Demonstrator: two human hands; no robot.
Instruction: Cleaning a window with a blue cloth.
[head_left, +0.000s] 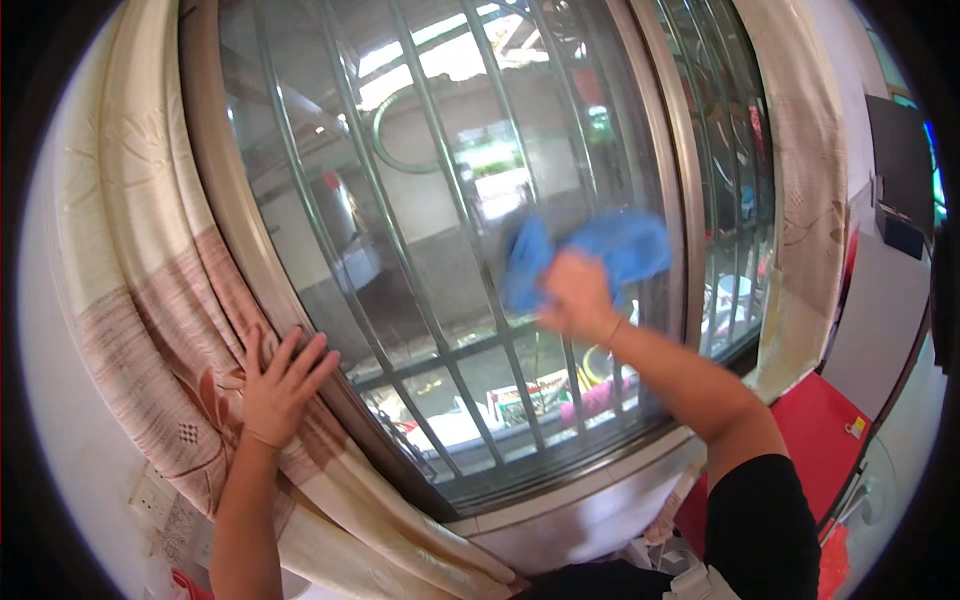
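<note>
My right hand [580, 295], slightly smeared by motion, is closed on a blue cloth [625, 247] against the window pane [400, 245]. The cloth spreads out above and to both sides of the fist, over the right half of the glass. My left hand [278, 385] lies with its fingers spread on the patterned curtain [225, 290], its fingertips reaching the left side of the metal window frame [262, 250]. Nothing shows in that hand. Metal bars [425, 300] stand behind the glass.
A second curtain [805, 190] hangs at the right of the window. A tiled sill [590, 490] runs beneath it. At the lower right is a red surface [820, 435], with a dark box [900, 232] beyond. A wall socket [150, 497] sits at lower left.
</note>
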